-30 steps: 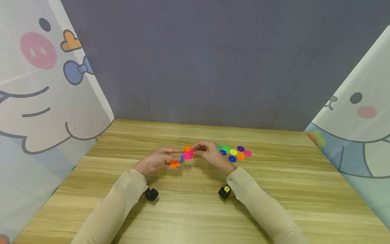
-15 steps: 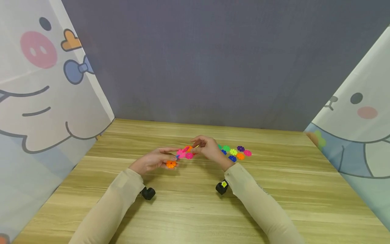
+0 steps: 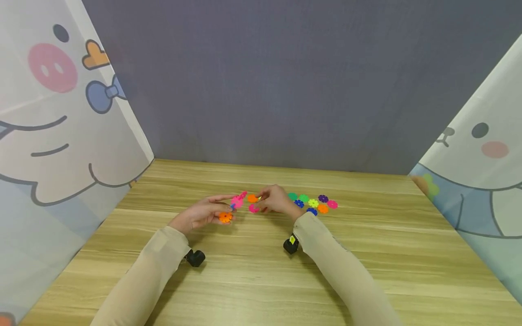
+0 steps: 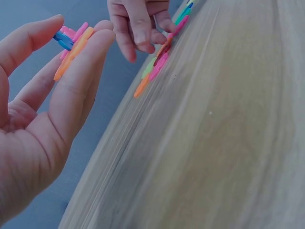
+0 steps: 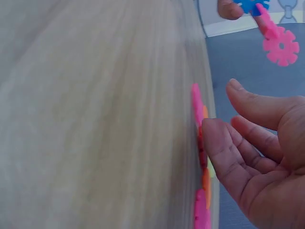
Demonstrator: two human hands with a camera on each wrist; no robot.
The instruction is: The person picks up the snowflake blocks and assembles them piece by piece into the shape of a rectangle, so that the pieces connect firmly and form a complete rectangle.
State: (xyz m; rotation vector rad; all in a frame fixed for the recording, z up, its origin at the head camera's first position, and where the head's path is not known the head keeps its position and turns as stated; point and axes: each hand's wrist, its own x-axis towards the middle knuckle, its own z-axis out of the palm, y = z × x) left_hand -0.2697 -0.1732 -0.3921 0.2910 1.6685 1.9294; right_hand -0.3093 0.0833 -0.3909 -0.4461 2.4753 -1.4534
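My left hand point(image 3: 204, 213) pinches a joined cluster of notched plastic discs, raised above the table. An orange disc point(image 4: 74, 53) sits at its near end, a blue disc point(image 5: 251, 5) in the middle. Two pink discs, one of them flat to view as a pink disc point(image 5: 281, 46), form the far end. My right hand point(image 3: 277, 199) hovers low over loose discs, its fingers loosely bent and apart from the thumb, with nothing seen between them. Beside its fingertips lie a loose orange disc point(image 3: 252, 198) and a loose pink disc point(image 3: 253, 208). Red and yellow discs there are partly hidden.
Right of my right hand, several discs lie flat, among them a purple disc point(image 3: 323, 198), a yellow disc point(image 3: 313, 203) and a green disc point(image 3: 303, 198). The wooden table point(image 3: 253, 280) ends at a grey backdrop point(image 3: 261, 90). Printed curtains stand at both sides.
My right hand has come away from the pink end of the cluster and dropped towards the loose discs. My left hand has drawn left with the cluster.
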